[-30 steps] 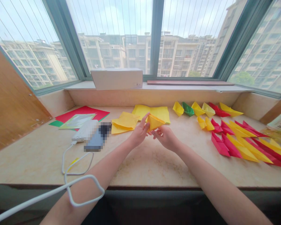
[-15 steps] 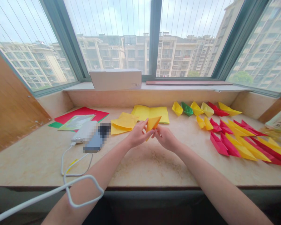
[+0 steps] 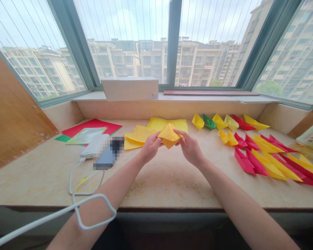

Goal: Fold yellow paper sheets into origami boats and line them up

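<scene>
Between my hands, above the counter, is a piece of folded yellow paper [image 3: 170, 135] with a raised middle fold and a point hanging down. My left hand [image 3: 152, 144] pinches its left corner, and my right hand [image 3: 189, 146] pinches the right corner. Some fingertips are hidden behind the paper. Just beyond it lies a flat yellow sheet [image 3: 181, 124], partly covered by the folded piece. Left of my left hand rest loosely folded yellow papers [image 3: 137, 137].
On the right stand folded paper boats [image 3: 208, 121] in yellow, green and red, with several double-pointed red and yellow ones [image 3: 250, 161] nearer. Left are red sheets [image 3: 94, 123], a white power bank [image 3: 95, 146], a phone [image 3: 108, 156] and a looping white cable [image 3: 94, 198]. A white box [image 3: 130, 89] sits on the sill.
The yellow paper has turned from a narrow, tilted point to a wider, spread shape facing me. My hands have moved apart to its two side corners.
</scene>
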Tool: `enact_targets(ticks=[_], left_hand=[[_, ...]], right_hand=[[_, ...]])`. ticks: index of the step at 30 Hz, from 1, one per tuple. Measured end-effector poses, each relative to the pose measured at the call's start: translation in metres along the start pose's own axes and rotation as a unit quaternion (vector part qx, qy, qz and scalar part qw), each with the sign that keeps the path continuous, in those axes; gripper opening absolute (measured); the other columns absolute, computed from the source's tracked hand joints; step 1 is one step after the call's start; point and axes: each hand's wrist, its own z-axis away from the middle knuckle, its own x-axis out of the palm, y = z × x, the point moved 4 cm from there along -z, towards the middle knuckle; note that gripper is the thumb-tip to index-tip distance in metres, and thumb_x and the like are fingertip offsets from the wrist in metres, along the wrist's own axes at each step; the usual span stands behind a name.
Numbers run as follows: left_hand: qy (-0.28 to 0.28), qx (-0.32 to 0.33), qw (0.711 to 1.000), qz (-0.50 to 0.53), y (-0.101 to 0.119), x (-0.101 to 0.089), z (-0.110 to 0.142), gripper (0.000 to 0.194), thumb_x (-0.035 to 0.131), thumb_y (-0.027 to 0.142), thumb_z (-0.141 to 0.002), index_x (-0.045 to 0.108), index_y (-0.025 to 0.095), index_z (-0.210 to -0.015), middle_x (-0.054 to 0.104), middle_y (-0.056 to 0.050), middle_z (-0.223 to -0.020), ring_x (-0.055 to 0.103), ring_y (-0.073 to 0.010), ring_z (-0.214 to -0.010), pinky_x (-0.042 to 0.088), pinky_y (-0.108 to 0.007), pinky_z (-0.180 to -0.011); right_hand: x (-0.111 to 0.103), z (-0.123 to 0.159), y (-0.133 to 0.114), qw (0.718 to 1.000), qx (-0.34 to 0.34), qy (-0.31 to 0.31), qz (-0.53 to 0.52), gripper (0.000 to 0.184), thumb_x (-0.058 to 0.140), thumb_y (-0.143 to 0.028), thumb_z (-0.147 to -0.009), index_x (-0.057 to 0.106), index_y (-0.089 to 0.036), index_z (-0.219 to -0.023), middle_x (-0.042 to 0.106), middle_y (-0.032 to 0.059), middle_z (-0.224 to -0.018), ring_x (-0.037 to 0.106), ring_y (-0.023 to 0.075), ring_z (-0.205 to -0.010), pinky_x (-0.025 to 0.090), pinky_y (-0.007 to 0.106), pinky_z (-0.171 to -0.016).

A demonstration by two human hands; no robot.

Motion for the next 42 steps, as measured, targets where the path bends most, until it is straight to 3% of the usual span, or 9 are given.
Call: enact_targets(ticks=[8,12,17,22,25,28,34,38,42], left_hand=[[-0.057,-0.040,0.987,0.148,0.002,0.008,0.004,0.046,0.061,0.034,-0.083,0.059,0.020,-0.128,0.061,-0.012,-0.130,0.057,-0.0309,-0.119,0.045,-0.048,-0.100],[-0.009,-0.072,0.993,0.090,-0.001,0.008,0.005,0.056,0.073,0.036,-0.079,0.055,0.023,-0.130,0.061,-0.012,-0.127,0.060,-0.0267,-0.112,0.049,-0.037,-0.090],[0.040,-0.062,0.997,-0.005,-0.002,0.003,0.002,0.056,0.080,0.030,-0.072,0.058,0.016,-0.121,0.066,-0.010,-0.112,0.063,-0.0213,-0.098,0.049,-0.031,-0.084],[-0.004,-0.049,0.997,-0.064,-0.004,0.007,0.000,0.045,0.080,0.032,-0.072,0.062,0.014,-0.109,0.066,-0.006,-0.095,0.061,-0.0166,-0.082,0.049,-0.027,-0.071],[-0.024,-0.047,0.993,-0.104,-0.007,0.011,0.000,0.037,0.079,0.034,-0.073,0.064,0.012,-0.099,0.064,-0.003,-0.082,0.057,-0.0127,-0.071,0.045,-0.023,-0.063],[-0.025,-0.047,0.990,-0.132,-0.007,0.013,0.001,0.035,0.077,0.037,-0.073,0.065,0.012,-0.094,0.062,-0.002,-0.078,0.056,-0.0119,-0.067,0.043,-0.023,-0.059],[-0.019,-0.049,0.980,-0.193,-0.004,0.014,0.004,0.042,0.056,0.051,-0.087,0.065,0.011,-0.096,0.066,-0.005,-0.082,0.061,-0.0166,-0.072,0.046,-0.025,-0.062],[0.020,0.010,0.947,-0.319,0.003,0.015,0.007,0.033,0.056,0.045,-0.088,0.060,0.017,-0.104,0.067,-0.004,-0.089,0.062,-0.0182,-0.080,0.047,-0.027,-0.069],[0.027,0.010,0.925,-0.379,0.006,0.016,0.009,0.027,0.052,0.041,-0.088,0.057,0.020,-0.104,0.064,0.001,-0.079,0.060,-0.0163,-0.071,0.043,-0.026,-0.064]], right_hand=[[-0.010,-0.002,-0.005,0.995,-0.092,0.034,0.031,0.041,0.039,-0.016,-0.096,0.063,-0.029,-0.128,0.069,0.0061,-0.104,0.066,0.0184,-0.089,0.053,0.034,-0.078],[-0.005,0.000,-0.008,0.991,-0.128,-0.019,0.044,0.050,0.039,-0.009,-0.092,0.060,-0.032,-0.131,0.063,0.0071,-0.122,0.062,0.0197,-0.109,0.050,0.037,-0.092],[-0.002,0.000,-0.010,0.996,-0.067,-0.059,0.008,0.051,0.045,-0.008,-0.086,0.063,-0.030,-0.128,0.061,0.0065,-0.127,0.059,0.0217,-0.116,0.045,0.040,-0.102],[-0.001,-0.003,-0.001,0.995,0.048,-0.021,-0.084,0.044,0.059,-0.033,-0.089,0.056,-0.025,-0.132,0.071,0.0064,-0.111,0.066,0.0229,-0.099,0.052,0.040,-0.089],[0.006,-0.005,0.007,0.987,0.098,-0.033,-0.125,0.039,0.066,-0.042,-0.085,0.065,-0.021,-0.118,0.073,0.0076,-0.104,0.068,0.0247,-0.096,0.053,0.039,-0.087],[0.008,-0.006,0.008,0.982,0.112,-0.039,-0.145,0.030,0.065,-0.043,-0.084,0.071,-0.020,-0.103,0.074,0.0073,-0.098,0.069,0.0248,-0.091,0.054,0.038,-0.083],[0.001,-0.007,-0.002,0.986,0.119,-0.018,-0.111,0.029,0.066,-0.044,-0.082,0.072,-0.019,-0.095,0.075,0.0066,-0.091,0.068,0.0229,-0.083,0.052,0.035,-0.075],[0.002,-0.005,0.002,0.982,0.132,-0.036,-0.129,0.032,0.063,-0.047,-0.084,0.070,-0.017,-0.094,0.074,0.0075,-0.088,0.067,0.0217,-0.079,0.051,0.032,-0.070],[0.006,-0.004,0.005,0.987,0.125,-0.047,-0.091,0.034,0.062,-0.051,-0.084,0.067,-0.017,-0.088,0.071,0.0062,-0.081,0.064,0.0195,-0.072,0.048,0.029,-0.063]])
